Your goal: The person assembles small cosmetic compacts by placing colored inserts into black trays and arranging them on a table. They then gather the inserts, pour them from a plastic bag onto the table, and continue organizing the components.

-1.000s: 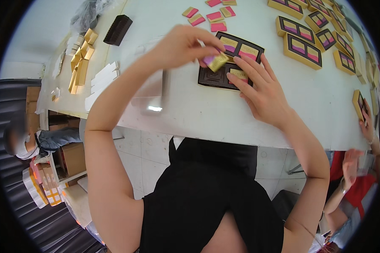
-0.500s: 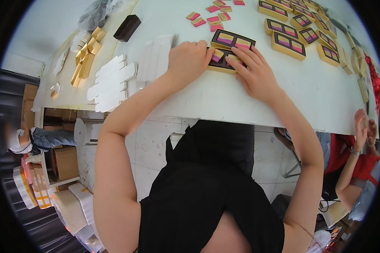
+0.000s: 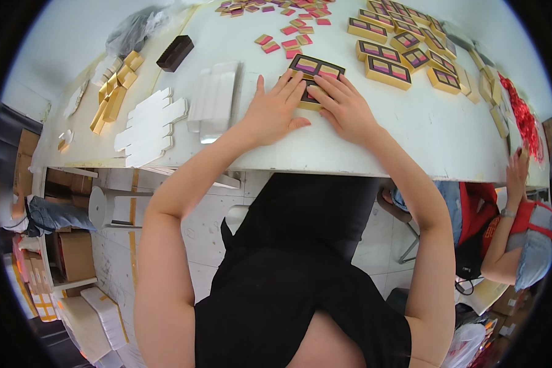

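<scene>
My left hand (image 3: pixel 275 113) lies flat with its fingers stretched out. Its fingertips rest on the left part of a small gold box (image 3: pixel 309 105) with a dark insert. From the other side, my right hand (image 3: pixel 345 110) presses on the same box with straight, slightly spread fingers. Together the hands hide most of the box and what sits in it. Just beyond it, touching or nearly so, stands a second gold box (image 3: pixel 318 65) with two pink, purple and gold packets in its dark insert. Pink and gold packets (image 3: pixel 290 44) lie loose farther off.
Filled gold boxes (image 3: pixel 387 72) stand in rows at the far right. To my left are white flat cartons (image 3: pixel 153 127), a clear plastic stack (image 3: pixel 213 101), a black tray (image 3: pixel 175 53) and gold sleeves (image 3: pixel 114 98). A co-worker's hand (image 3: pixel 517 175) is beside red shred (image 3: pixel 521 113).
My left hand has opened from a curled grip and now lies flat on the near box. My right hand has moved over the box's top. The view has shifted, showing more loose packets.
</scene>
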`<state>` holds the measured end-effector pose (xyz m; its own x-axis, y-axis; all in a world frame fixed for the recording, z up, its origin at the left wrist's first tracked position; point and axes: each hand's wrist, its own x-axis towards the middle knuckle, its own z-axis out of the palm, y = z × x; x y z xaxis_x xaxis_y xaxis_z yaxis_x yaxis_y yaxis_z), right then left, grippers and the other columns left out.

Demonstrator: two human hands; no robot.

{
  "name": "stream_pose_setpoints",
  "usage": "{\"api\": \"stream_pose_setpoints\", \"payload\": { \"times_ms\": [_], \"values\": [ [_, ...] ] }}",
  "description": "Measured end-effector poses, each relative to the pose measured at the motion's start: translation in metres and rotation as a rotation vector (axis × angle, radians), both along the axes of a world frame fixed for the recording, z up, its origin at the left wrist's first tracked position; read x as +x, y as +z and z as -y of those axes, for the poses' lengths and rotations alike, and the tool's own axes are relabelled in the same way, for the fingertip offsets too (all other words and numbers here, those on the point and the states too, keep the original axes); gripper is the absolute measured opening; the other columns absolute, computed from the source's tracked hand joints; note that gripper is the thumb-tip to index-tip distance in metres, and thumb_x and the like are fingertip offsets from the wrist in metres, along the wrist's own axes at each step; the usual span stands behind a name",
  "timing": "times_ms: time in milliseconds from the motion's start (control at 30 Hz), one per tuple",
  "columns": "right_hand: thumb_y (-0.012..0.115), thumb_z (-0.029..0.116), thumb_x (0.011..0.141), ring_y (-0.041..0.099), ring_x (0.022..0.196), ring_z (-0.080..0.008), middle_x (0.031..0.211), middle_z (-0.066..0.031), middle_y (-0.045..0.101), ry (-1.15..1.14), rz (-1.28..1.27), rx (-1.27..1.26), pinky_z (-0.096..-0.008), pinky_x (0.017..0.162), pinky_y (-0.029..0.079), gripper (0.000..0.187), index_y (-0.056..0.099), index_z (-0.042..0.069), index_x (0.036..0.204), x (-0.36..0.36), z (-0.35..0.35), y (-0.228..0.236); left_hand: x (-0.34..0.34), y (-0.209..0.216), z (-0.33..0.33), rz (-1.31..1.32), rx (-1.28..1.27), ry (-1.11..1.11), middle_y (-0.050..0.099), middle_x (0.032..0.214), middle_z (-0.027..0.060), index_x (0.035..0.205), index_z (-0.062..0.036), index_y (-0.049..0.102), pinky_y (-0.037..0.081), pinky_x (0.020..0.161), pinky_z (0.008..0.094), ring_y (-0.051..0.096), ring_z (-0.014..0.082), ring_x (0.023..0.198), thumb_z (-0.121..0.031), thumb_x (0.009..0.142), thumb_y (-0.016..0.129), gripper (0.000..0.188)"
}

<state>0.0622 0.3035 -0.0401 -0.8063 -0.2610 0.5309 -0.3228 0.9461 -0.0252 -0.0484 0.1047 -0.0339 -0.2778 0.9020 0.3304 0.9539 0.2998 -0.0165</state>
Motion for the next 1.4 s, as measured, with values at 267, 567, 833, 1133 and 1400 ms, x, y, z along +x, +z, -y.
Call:
{"api": "stream_pose_setpoints", "payload": {
  "times_ms": [267,567,833,1133,1400],
  "values": [
    [0.068,0.025,0.081,0.045,0.128,-0.034,0.135,-0.0197,0.05,0.015,0.103,0.022,-0.0525,0.107,0.033,0.051,0.056,0.005,0.126,-0.002,-0.004,0.011,0.0,-0.006,-0.007,0.109,0.139,0.049,0.041,0.144,0.0193,0.13,0.0031,0.049,0.024,0.106,0.0657,0.035,0.032,0.137,-0.034,0.076,0.072,0.07],
    [0.066,0.039,0.082,0.046,0.127,-0.0375,0.132,-0.0185,0.053,0.138,0.349,-0.184,-0.0575,0.108,0.029,0.06,0.054,0.002,0.128,-0.014,-0.032,0.043,0.003,0.02,-0.016,0.42,-0.04,0.041,0.031,0.148,0.027,0.137,0.0005,0.042,0.023,0.106,0.0659,0.028,0.0459,0.138,-0.033,0.07,0.077,0.083],
    [0.058,0.06,0.081,0.016,0.143,-0.0419,0.154,-0.0127,0.027,-0.474,0.564,-0.081,-0.0771,0.099,0.01,0.075,0.043,0.02,0.143,-0.042,-0.131,0.064,-0.01,0.034,-0.123,0.551,-0.098,0.035,0.016,0.151,0.0317,0.146,-0.0103,0.034,0.026,0.107,0.0629,0.015,0.0517,0.14,-0.038,0.07,0.079,0.093],
    [0.06,0.042,0.09,0.024,0.141,-0.039,0.152,-0.0115,0.032,-0.527,0.459,-0.198,-0.0634,0.108,0.019,0.068,0.036,0.011,0.145,-0.052,-0.203,0.09,-0.031,0.067,-0.193,0.605,-0.083,0.085,0.02,0.156,0.018,0.146,-0.006,0.033,0.018,0.103,0.0718,0.018,0.0368,0.144,-0.026,0.087,0.061,0.069],
    [0.064,0.037,0.088,0.032,0.136,-0.0432,0.145,-0.0148,0.04,-0.289,0.412,-0.183,-0.0636,0.105,0.029,0.058,0.044,0.021,0.14,-0.274,-0.131,0.047,-0.219,0.021,-0.071,0.341,-0.017,0.353,0.035,0.15,0.0072,0.135,-0.0131,0.049,0.022,0.104,0.0698,0.026,0.0384,0.139,-0.011,0.087,0.057,0.048]
  ]
}}
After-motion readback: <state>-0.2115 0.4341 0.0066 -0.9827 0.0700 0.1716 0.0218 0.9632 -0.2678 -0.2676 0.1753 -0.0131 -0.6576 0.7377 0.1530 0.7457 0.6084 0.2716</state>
